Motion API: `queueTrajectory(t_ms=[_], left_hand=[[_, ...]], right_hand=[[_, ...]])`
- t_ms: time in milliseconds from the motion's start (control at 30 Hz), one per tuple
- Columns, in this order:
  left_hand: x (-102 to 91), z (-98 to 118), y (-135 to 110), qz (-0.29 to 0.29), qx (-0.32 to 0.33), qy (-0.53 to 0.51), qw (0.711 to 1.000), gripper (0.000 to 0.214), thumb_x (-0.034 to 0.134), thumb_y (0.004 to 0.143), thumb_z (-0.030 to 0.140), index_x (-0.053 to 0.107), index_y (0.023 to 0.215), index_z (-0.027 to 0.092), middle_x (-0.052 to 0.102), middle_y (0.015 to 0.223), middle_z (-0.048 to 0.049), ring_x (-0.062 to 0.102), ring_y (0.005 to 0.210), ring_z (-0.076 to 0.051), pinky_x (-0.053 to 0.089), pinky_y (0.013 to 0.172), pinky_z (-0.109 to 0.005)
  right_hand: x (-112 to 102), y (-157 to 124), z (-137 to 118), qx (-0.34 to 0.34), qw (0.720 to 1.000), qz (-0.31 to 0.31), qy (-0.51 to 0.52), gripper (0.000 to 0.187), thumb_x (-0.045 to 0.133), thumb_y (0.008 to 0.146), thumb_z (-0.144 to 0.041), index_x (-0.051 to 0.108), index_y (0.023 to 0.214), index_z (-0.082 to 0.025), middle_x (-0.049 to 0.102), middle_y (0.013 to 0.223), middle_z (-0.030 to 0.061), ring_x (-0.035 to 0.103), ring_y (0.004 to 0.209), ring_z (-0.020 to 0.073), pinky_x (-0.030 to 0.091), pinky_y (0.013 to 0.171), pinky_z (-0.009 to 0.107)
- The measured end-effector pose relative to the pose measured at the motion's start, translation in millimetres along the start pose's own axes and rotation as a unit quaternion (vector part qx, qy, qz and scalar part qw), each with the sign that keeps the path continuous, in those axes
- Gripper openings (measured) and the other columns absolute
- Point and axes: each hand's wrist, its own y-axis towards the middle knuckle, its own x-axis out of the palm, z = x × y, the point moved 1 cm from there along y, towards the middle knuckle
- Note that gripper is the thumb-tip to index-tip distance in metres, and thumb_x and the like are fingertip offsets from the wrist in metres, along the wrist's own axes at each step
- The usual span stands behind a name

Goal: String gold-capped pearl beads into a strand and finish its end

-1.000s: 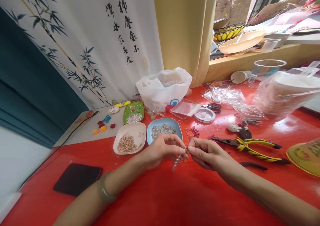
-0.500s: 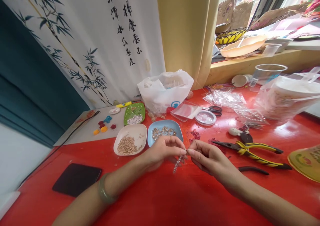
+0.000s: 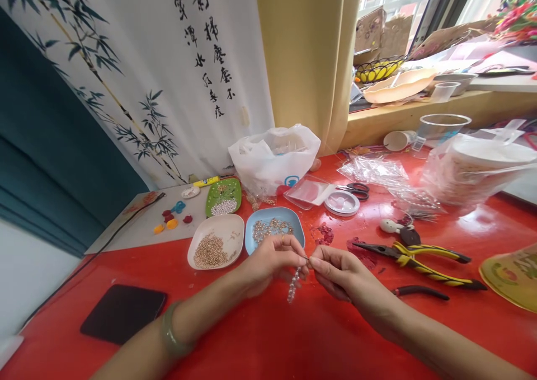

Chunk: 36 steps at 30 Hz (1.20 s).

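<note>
Over the red table (image 3: 268, 335), my left hand (image 3: 272, 259) and my right hand (image 3: 339, 271) meet fingertip to fingertip. Both pinch the top end of a short beaded strand (image 3: 292, 284), which dangles down from the pinch. A ring shows on a finger of my left hand and a green bangle (image 3: 171, 332) sits on that wrist. Just behind the hands stand a blue dish (image 3: 273, 229) of metal findings and a white dish (image 3: 216, 241) of small gold beads. What exactly sits between the fingertips is too small to see.
A green dish of pearls (image 3: 224, 197), a white plastic bag (image 3: 274, 153), a thread spool (image 3: 342, 202) and scissors (image 3: 356, 188) lie further back. Yellow-handled pliers (image 3: 419, 255) lie at the right. A black pad (image 3: 122, 313) lies at the left. Clear bags and cups crowd the right.
My hands stay pinched together on the strand. The view has tilted up slightly, so everything sits a little lower in the picture.
</note>
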Motion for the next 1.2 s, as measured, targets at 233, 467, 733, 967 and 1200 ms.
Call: queueTrajectory(t_ms=[233,467,733,967,1200], left_hand=[[-0.6,0,-1,-0.007,-0.007,-0.008,1.000,0.009,0.061,0.062,0.016,0.052,0.065,0.013,0.058,0.057,-0.0008,0.053,0.052,-0.009,0.042,0.050,-0.021],[-1.5,4,-1,-0.013,-0.013,0.007,1.000,0.016,0.064,0.061,0.020,0.056,0.072,0.013,0.058,0.064,-0.0008,0.051,0.050,-0.008,0.040,0.049,-0.021],[6.4,9,1,0.008,-0.017,0.003,1.000,0.027,0.067,0.058,0.018,0.056,0.083,0.014,0.056,0.068,0.0013,0.053,0.048,-0.007,0.040,0.049,-0.022],[5.7,-7,-9,0.045,-0.030,-0.017,0.998,0.029,0.064,0.063,0.022,0.052,0.087,0.013,0.060,0.072,-0.0025,0.054,0.051,-0.008,0.041,0.052,-0.022],[-3.8,-21,-27,0.053,-0.018,-0.040,0.998,0.025,0.064,0.064,0.022,0.054,0.086,0.014,0.061,0.074,-0.0036,0.054,0.053,-0.010,0.039,0.044,-0.020]], right_hand=[[0,2,8,0.003,0.997,-0.037,0.072,0.034,0.052,0.077,-0.044,0.039,0.061,-0.017,0.030,0.043,-0.0105,0.014,0.037,0.0028,0.008,0.038,0.022],[-5,2,0,-0.058,0.996,0.039,-0.058,0.036,0.051,0.074,-0.051,0.043,0.065,-0.017,0.035,0.047,-0.0083,0.027,0.039,0.0046,0.019,0.038,0.019],[-13,5,2,-0.122,0.979,0.098,-0.134,0.035,0.043,0.080,-0.049,0.041,0.065,-0.018,0.039,0.052,-0.0065,0.033,0.042,0.0064,0.029,0.043,0.021],[-12,6,10,-0.128,0.961,0.101,-0.225,0.034,0.038,0.082,-0.049,0.043,0.066,-0.020,0.039,0.050,-0.0057,0.036,0.043,0.0095,0.032,0.043,0.022],[-3,0,12,-0.178,0.911,0.110,-0.355,0.021,0.041,0.083,-0.036,0.045,0.069,-0.022,0.048,0.055,-0.0016,0.043,0.048,0.0135,0.033,0.047,0.024]])
